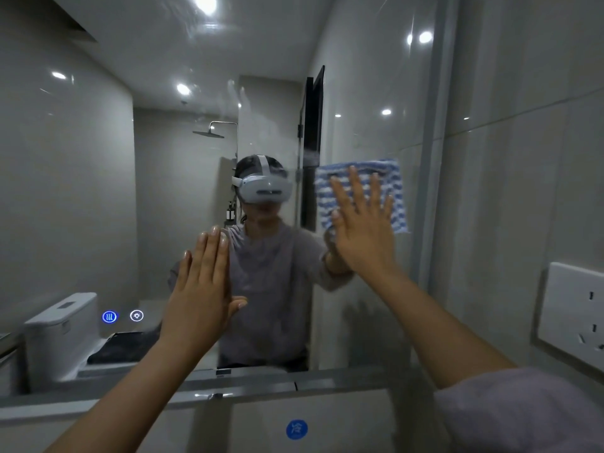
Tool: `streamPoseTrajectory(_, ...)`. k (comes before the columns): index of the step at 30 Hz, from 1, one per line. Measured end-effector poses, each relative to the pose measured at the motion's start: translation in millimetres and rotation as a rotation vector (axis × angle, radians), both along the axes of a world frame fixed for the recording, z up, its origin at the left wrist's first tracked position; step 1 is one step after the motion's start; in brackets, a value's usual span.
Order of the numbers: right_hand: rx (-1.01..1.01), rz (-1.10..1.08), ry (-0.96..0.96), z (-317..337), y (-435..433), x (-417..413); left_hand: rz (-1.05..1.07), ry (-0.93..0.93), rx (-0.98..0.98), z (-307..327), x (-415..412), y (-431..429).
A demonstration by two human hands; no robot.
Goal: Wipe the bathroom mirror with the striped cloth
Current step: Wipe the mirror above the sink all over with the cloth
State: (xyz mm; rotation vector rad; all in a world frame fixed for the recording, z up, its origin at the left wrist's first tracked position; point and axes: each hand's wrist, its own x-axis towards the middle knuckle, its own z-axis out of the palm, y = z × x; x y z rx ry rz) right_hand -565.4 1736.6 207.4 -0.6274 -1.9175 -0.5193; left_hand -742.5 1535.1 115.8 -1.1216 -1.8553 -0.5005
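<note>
Blue-striped cloth (389, 173): presses it flat on mirror (163, 158) under right hand (362, 230), fingers (356, 191) straight, spreading wiping pressure; left hand (199, 295) up, fingers straight, empty.

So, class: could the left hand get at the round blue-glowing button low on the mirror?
Probably yes: the left hand is open and empty, raised up and to the right of the round blue-glowing button, with nothing visible between them.
</note>
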Motion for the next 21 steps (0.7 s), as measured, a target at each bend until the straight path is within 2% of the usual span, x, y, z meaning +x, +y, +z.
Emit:
streamPoseTrajectory(3,-0.186,-0.028,0.15,4.5,14.6,21.2,0.007,-0.007,-0.009,0.6,1.5,-0.3)
streamPoseTrajectory(9,-0.324,-0.062,0.286,10.5,-2.6,-0.8,-0.007,-0.015,-0.017,0.4,-2.7,2.1)
streamPoseTrajectory(21,-0.023,0.108,-0.011,-6.7,-46.4,-44.4,0.011,-0.024,-0.041,2.5,-1.3,-0.5)
